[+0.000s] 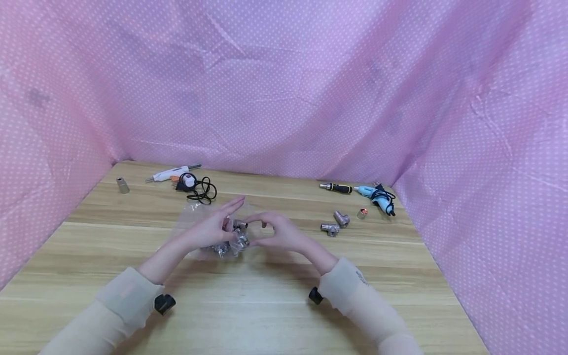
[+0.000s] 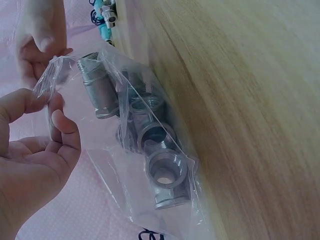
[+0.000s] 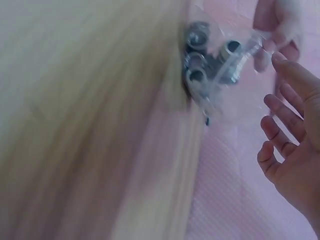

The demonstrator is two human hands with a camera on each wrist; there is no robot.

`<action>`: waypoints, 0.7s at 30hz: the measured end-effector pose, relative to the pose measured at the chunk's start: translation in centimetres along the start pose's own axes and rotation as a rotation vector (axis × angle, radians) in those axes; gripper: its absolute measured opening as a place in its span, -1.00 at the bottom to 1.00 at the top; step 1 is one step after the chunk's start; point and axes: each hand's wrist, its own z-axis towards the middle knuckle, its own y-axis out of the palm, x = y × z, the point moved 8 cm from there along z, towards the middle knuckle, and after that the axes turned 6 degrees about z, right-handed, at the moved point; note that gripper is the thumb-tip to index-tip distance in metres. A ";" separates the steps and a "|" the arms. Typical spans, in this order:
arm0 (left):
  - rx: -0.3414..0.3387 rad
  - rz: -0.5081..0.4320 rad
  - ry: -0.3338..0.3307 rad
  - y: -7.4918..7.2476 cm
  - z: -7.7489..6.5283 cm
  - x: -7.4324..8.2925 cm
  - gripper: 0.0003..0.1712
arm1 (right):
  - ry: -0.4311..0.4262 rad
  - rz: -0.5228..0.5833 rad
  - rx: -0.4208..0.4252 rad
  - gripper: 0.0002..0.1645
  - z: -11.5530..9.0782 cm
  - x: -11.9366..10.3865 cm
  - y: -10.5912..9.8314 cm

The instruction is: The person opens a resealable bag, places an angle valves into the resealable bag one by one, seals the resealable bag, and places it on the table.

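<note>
A clear plastic bag (image 2: 145, 200) of metal pipe fittings (image 2: 167, 170) lies on the table in front of me. Several are tee-shaped with round open ends, and one threaded fitting (image 2: 100, 90) sits near the bag's mouth. My left hand (image 1: 208, 229) pinches the bag's gathered edge, seen close up in the left wrist view. Across from it, my right hand (image 1: 281, 231) is held beside the bag, its thumb and fingers spread apart in a curve. In the right wrist view that hand (image 3: 295, 130) has nothing in its palm, fingertips close to the bag's edge.
Two loose tee fittings (image 1: 330, 229) and a short cylinder (image 1: 362, 213) lie to the right. Behind them are a black-and-yellow screwdriver (image 1: 339, 188) and a blue corded tool (image 1: 374, 195). Back left hold a white corded tool (image 1: 170, 173) and a metal cylinder (image 1: 122, 185). Pink dotted cloth (image 1: 284, 98) surrounds the table.
</note>
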 end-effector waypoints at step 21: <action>0.018 0.000 -0.007 -0.4 0.0 0.0 0.13 | 0.125 -0.186 0.139 -0.30 -8.6 5.2 -10.0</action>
